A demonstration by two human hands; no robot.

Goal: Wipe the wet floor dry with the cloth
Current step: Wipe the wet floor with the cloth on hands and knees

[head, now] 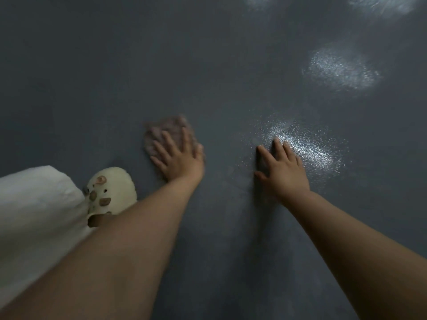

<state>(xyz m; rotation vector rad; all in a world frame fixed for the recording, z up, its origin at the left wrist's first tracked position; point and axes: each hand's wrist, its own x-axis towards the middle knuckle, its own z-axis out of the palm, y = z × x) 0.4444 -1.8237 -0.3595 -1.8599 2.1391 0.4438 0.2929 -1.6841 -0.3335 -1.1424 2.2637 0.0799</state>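
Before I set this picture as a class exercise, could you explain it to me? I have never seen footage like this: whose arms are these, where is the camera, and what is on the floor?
There is no machine here. The one picture comes from a wide-angle camera worn on a person's head, looking forward and down, so both arms reach out from the bottom edge.

The left hand lies flat, its fingers spread, pressing a brownish cloth against the dark grey floor. The cloth looks blurred, which suggests wiping.

The right hand holds nothing; its straight fingers reach the edge of a glistening patch. It may be water or reflected light; I cannot tell which. Similar bright patches lie farther off.

At lower left are a pale shoe with small decorations and some light clothing.
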